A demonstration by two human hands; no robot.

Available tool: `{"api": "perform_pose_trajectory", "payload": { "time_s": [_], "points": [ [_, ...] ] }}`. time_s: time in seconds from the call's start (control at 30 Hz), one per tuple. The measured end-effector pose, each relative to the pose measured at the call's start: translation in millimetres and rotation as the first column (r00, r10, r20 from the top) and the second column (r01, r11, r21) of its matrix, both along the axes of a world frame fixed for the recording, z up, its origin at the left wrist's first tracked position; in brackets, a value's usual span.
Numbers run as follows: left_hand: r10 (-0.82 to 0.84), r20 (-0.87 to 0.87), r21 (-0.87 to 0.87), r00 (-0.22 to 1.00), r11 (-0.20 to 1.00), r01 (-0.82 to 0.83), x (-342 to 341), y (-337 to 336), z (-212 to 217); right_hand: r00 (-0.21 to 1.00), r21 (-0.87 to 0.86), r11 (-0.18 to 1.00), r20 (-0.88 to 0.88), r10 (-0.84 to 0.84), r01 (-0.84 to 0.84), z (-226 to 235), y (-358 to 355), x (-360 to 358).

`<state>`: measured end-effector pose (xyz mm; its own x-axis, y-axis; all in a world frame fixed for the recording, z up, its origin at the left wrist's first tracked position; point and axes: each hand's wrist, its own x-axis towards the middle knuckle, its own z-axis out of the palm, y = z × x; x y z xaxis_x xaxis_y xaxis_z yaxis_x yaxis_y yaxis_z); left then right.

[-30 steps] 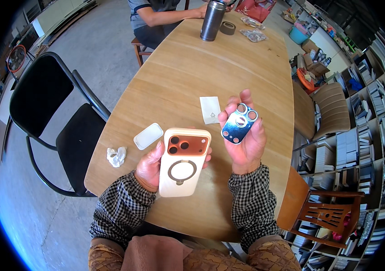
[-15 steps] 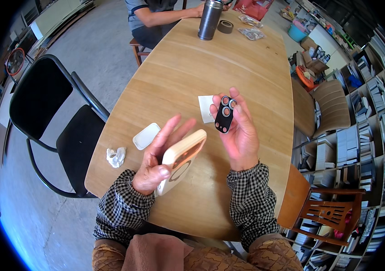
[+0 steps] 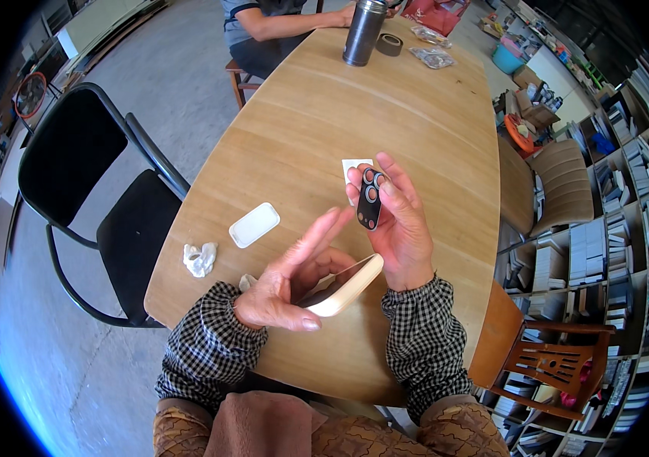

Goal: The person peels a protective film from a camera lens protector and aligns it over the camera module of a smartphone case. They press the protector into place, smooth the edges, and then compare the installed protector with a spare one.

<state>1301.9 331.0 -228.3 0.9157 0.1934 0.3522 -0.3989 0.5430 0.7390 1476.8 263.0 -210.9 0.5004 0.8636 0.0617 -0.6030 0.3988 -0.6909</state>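
Observation:
My left hand (image 3: 294, 278) holds a cream phone case (image 3: 347, 286) by its lower edge, tilted so I see it almost edge-on, with the fingers stretched out above it. My right hand (image 3: 399, 225) pinches a small dark camera lens piece (image 3: 370, 199) with round rings, held upright just above the case. Both hands hover over the near part of the wooden table (image 3: 317, 129). A small white card (image 3: 355, 167) lies on the table behind the right hand's fingers.
A white rounded pad (image 3: 254, 225) and a crumpled white wipe (image 3: 200, 258) lie left of my hands. At the far end stand a dark flask (image 3: 362, 32), a tape roll (image 3: 389, 44) and clear bags (image 3: 431, 55), near another person's arm (image 3: 294, 21). A black chair (image 3: 103, 198) stands left.
The left hand has turned the case from facing me to nearly edge-on and lowered it. The right hand has turned the lens piece upright and moved it a little toward the table's middle.

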Motion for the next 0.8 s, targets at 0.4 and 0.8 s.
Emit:
{"api": "perform_pose_trajectory", "payload": {
  "time_s": [0.4,0.8],
  "points": [
    [-0.024,0.017,0.004,1.000,1.000,0.024,2.4,-1.9,-0.9,0.999,-0.023,1.000,0.038,0.000,0.000,2.3,1.5,-6.0],
    [-0.002,-0.058,0.016,0.998,1.000,0.003,2.7,-3.1,1.5,0.999,-0.035,0.999,0.043,0.026,-0.025,2.2,1.9,-5.9]
  ]
}}
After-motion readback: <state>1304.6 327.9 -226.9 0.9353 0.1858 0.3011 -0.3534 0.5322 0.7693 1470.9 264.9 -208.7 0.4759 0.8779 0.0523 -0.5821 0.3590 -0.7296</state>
